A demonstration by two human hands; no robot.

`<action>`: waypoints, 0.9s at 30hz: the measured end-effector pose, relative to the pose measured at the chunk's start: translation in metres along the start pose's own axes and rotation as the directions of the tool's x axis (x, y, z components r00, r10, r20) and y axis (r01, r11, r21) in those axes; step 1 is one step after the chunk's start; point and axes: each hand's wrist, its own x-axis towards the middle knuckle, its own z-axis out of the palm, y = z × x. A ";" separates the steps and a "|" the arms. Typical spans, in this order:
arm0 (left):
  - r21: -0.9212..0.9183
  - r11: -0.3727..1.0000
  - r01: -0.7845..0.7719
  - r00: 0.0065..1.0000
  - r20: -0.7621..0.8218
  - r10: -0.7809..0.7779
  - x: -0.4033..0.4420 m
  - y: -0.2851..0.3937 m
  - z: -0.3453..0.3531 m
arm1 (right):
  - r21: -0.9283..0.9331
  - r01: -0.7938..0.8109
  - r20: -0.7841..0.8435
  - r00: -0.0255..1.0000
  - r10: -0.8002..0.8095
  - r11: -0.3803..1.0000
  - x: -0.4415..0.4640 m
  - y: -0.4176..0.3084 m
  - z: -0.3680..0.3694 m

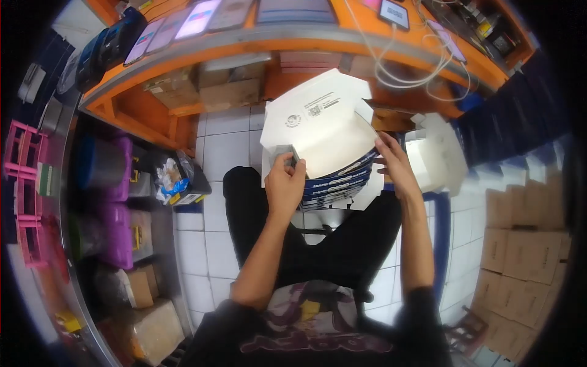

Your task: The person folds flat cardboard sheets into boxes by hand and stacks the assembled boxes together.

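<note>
An unfolded white cardboard box [333, 131] lies on top of a stack of boxes [336, 186] with navy-blue printed sides, between the person's knees. Its raised lid carries a QR code and small print. My left hand [285, 186] is closed at the near left corner, thumb and fingers pinching a folded side flap. At the right corner, my right hand [396, 164] grips the edge, with its thumb on top and its fingers along the outer side. The inside of the box shows plain white.
Another open white box [431, 156] lies to the right. An orange workbench [361, 46] holds phones [197, 18] and white cables [391, 73]. Brown cartons [520, 257] are stacked at right; purple bins [116, 235] fill a shelf at left, near a small bin [189, 196] with waste.
</note>
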 end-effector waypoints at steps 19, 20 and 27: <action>-0.455 0.870 0.193 0.981 0.113 -0.158 -0.010 -0.023 0.007 | 0.084 -0.118 0.170 0.980 0.102 0.989 0.012 -0.037 0.012; -0.455 0.870 0.192 0.981 0.115 -0.157 -0.011 -0.020 0.004 | 0.096 -0.152 0.187 0.973 0.132 0.984 0.010 -0.039 0.012; -0.706 0.616 0.349 0.936 0.291 -0.197 -0.009 -0.012 -0.008 | 0.061 -0.141 0.196 0.972 0.127 0.988 0.024 -0.020 0.016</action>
